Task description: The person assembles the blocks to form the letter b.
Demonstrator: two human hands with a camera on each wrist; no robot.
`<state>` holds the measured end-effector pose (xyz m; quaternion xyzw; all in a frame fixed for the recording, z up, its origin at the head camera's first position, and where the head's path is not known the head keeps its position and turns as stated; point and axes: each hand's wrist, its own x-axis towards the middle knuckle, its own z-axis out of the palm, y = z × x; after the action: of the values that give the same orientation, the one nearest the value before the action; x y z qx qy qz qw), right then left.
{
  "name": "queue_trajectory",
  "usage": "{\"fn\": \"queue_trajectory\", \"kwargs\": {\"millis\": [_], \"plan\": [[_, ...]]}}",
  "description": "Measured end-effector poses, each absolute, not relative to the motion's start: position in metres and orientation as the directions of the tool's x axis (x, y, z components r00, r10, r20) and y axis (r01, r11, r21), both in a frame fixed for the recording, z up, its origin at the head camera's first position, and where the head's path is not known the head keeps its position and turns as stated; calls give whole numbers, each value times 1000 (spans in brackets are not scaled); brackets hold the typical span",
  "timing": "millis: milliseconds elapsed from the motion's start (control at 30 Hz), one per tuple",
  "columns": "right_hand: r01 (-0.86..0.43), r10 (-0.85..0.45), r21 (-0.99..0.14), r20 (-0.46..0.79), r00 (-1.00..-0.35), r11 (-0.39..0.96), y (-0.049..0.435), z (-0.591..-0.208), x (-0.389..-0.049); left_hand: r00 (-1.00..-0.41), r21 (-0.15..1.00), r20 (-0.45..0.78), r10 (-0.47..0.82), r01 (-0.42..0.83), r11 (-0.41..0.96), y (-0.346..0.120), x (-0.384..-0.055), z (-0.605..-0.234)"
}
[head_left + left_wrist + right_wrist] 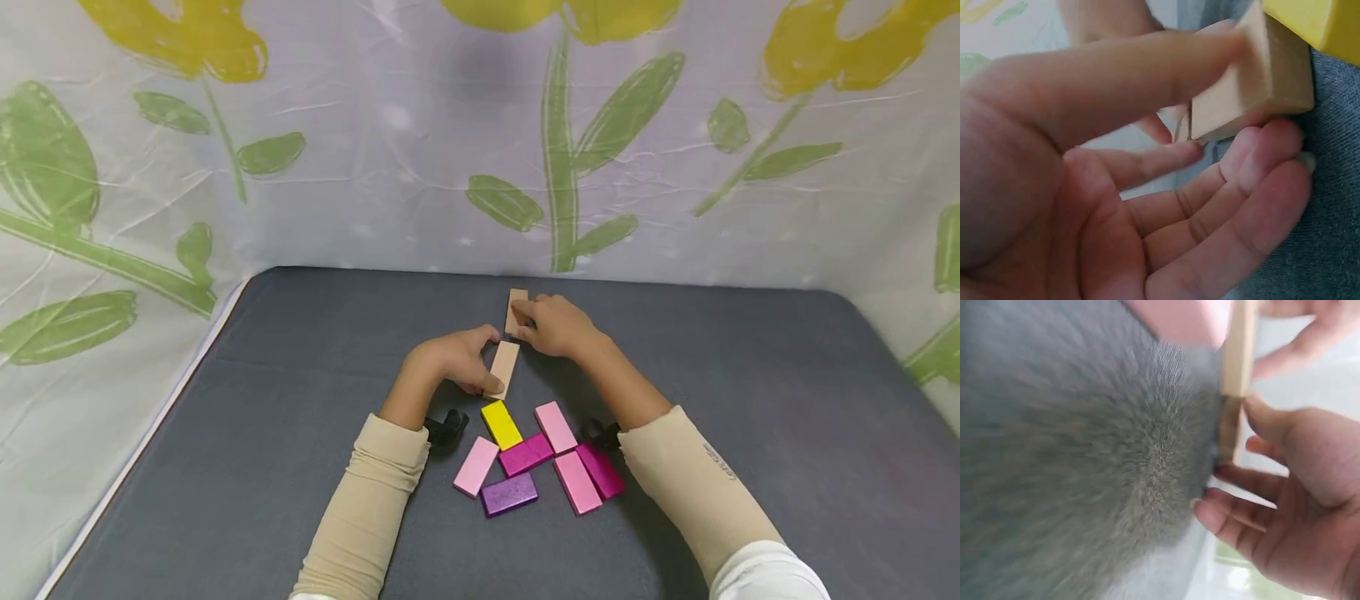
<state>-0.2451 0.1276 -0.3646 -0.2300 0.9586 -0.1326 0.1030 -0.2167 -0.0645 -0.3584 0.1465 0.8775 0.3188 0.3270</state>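
Two plain wooden blocks lie nearly end to end on the dark table. The left hand [456, 360] holds the nearer wooden block [506, 363], thumb over its near end and fingers at its side; in the left wrist view that same block [1288, 78] sits between thumb and curled fingers. Beyond it, the right hand [561, 325] grips the farther wooden block [517, 295] with thumb and index finger, the fingers partly covering it. In the right wrist view, the thumb is right at the joint between the blocks. A yellow block [501, 424] lies close to the nearer block's end.
Toward the person lie several coloured blocks: light pink [476, 467], magenta [527, 454], purple [509, 495] and more pink and magenta ones on the right. Black wrist cameras hang under both wrists. A flowered curtain [420, 167] stands behind the dark table [247, 467].
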Motion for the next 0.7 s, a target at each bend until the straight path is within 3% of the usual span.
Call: {"fn": "queue_trajectory", "kwargs": {"millis": [133, 300, 367, 600, 700], "plan": [[-494, -580, -348, -216, -785, 797, 139, -357, -214, -704, 642, -492, 512, 104, 760, -66, -216, -355], [-480, -630, -426, -355, -691, 767, 158, -351, -179, -702, 596, -472, 533, 190, 780, -63, -215, -354], [-467, -634, -450, -363, -683, 761, 164, -350, -171, -710, 587, -456, 537, 213, 781, -60, -214, -354], [-533, -672, -471, -192, -716, 703, 168, -355, -171, -783, 488, -368, 501, 297, 821, -54, -209, -352], [-521, -669, -480, -209, -713, 705, 167, -358, -173, -803, 450, -356, 478, 301, 841, -51, -207, -354]]}}
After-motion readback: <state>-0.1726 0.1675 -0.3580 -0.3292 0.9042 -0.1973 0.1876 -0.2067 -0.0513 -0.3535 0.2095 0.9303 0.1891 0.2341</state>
